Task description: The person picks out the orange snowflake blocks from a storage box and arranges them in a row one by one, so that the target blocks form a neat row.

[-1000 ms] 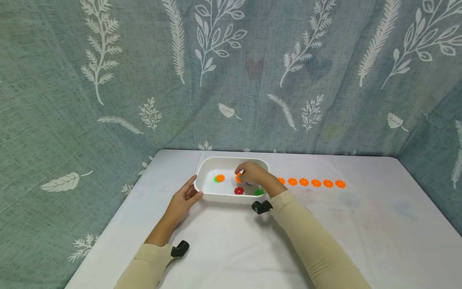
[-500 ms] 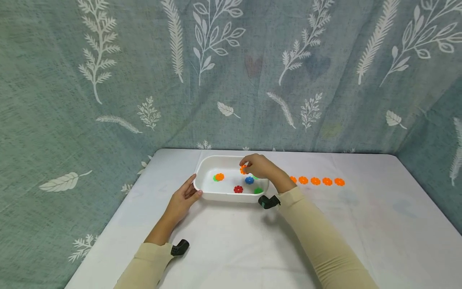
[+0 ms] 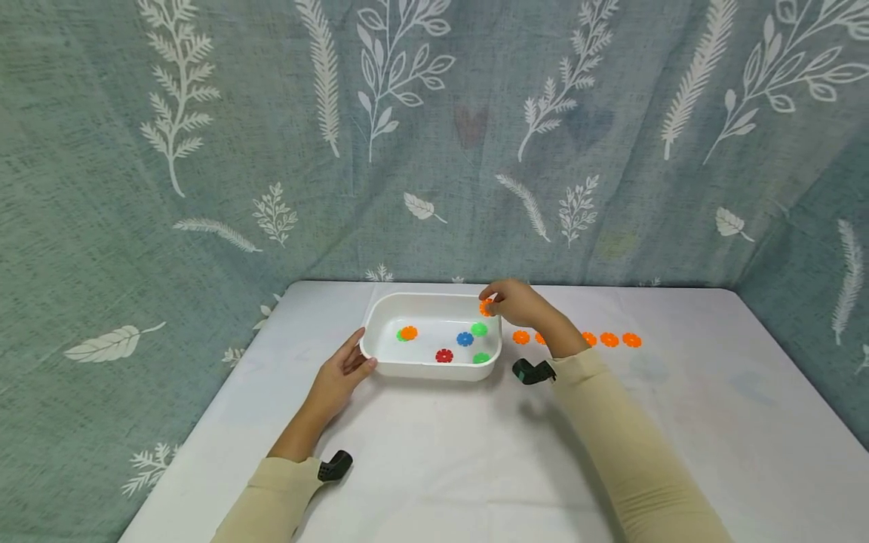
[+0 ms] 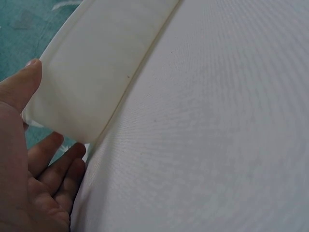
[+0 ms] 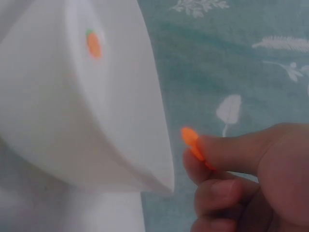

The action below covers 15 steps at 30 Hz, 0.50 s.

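The white plastic tray [image 3: 428,371] stands on the table. At its left end my left hand [image 3: 337,383] grips the rim; in the left wrist view the thumb [image 4: 30,77] lies along the wall, the other fingers near the corner. My right hand [image 3: 521,303] pinches an orange flower-shaped disc [image 3: 486,308] between thumb and fingers, over the tray's right end. The same orange disc [image 5: 192,141] shows edge-on in the right wrist view. Inside the tray lie a blue disc [image 3: 465,339], a red disc [image 3: 444,356], green discs [image 3: 479,329] and an orange disc [image 3: 409,332] overlapping a green one.
A row of several orange discs [image 3: 632,340] lies to the right of the tray, partly hidden by the right wrist. White cloth covers the table [image 3: 434,452]. A patterned green curtain [image 3: 407,173] hangs behind it.
My right hand has lifted the orange disc from the tray's middle and carried it up and right to the right rim. The left hand stays at the left end.
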Tool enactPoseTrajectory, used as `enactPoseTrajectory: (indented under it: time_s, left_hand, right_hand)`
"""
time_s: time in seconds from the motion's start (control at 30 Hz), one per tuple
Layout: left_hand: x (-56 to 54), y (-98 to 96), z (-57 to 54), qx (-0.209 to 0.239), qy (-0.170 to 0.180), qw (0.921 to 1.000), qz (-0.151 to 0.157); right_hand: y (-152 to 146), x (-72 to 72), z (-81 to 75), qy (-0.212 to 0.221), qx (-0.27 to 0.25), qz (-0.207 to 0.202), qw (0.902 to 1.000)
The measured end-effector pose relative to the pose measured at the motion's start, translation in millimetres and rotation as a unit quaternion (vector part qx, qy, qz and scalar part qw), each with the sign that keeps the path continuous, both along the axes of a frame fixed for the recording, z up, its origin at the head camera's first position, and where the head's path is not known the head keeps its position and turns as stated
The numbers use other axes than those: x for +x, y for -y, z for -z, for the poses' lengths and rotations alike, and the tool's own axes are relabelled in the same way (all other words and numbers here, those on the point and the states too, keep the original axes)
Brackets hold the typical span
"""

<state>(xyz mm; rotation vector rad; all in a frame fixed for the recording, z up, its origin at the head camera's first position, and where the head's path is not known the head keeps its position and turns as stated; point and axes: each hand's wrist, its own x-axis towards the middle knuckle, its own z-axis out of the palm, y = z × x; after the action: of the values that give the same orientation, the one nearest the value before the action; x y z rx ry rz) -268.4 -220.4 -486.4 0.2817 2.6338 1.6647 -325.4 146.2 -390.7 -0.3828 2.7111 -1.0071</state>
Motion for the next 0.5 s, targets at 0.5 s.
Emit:
enactPoseTrajectory:
  time_s: [0.5]
  left_hand:
    - [-0.1, 0.0, 2.4, 0.008, -0.006, 0.9999, 0.007]
  right_hand:
    - [-32, 11.3, 5.6, 0.005, -0.021, 0.023, 0.9995]
